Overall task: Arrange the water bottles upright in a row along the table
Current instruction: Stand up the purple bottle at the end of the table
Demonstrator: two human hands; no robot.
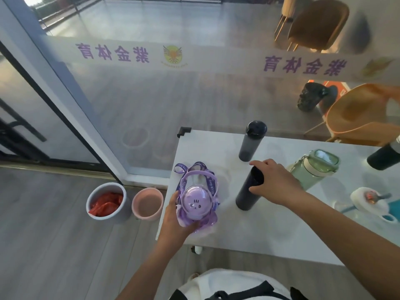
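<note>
A purple bunny-lid bottle [196, 202] with a printed strap stands near the white table's [281, 239] left edge; my left hand [173, 215] grips its side. My right hand [275, 180] is closed over the top of a dark slim bottle [247, 194] standing upright at the table's middle. Another dark flask [252, 140] stands upright behind it near the far edge. A green translucent bottle [313, 167] stands upright to the right of my hand. A black bottle [383, 155] shows at the right border, partly cut off.
A white fan-like gadget [368, 200] and a blue item sit at the table's right. On the floor left of the table stand a grey bin [106, 200] with red contents and a pink bin [147, 204]. A glass wall runs behind; chairs stand beyond it.
</note>
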